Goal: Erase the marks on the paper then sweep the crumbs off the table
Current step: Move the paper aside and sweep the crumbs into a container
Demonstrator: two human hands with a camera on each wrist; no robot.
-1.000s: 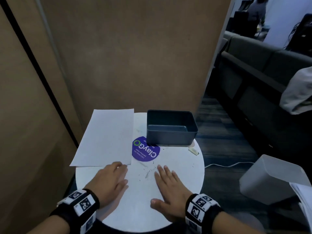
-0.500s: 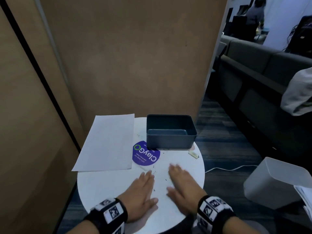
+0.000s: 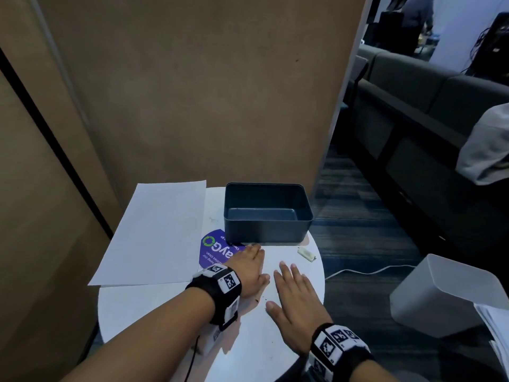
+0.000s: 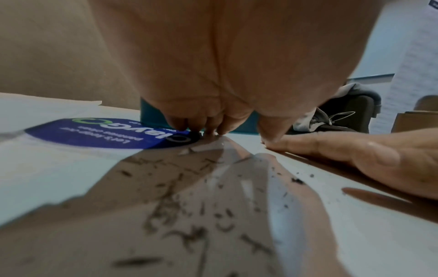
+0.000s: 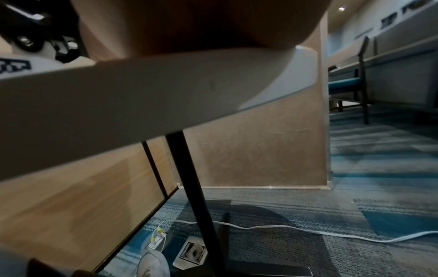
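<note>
While the head view shows both hands flat on the round table (image 3: 154, 307), fingers straight and holding nothing, only the left wrist view makes out the dark crumbs (image 4: 189, 202) strewn under the left hand (image 3: 248, 268). The right hand (image 3: 297, 301) lies just beside it, nearer the table's right edge. The paper (image 3: 157, 232) sits at far left, any marks on it too faint to tell. The right wrist view catches mostly the table's underside.

Left hand (image 3: 248, 270) slid across the table (image 3: 154, 307) toward right hand (image 3: 296, 299).
</note>
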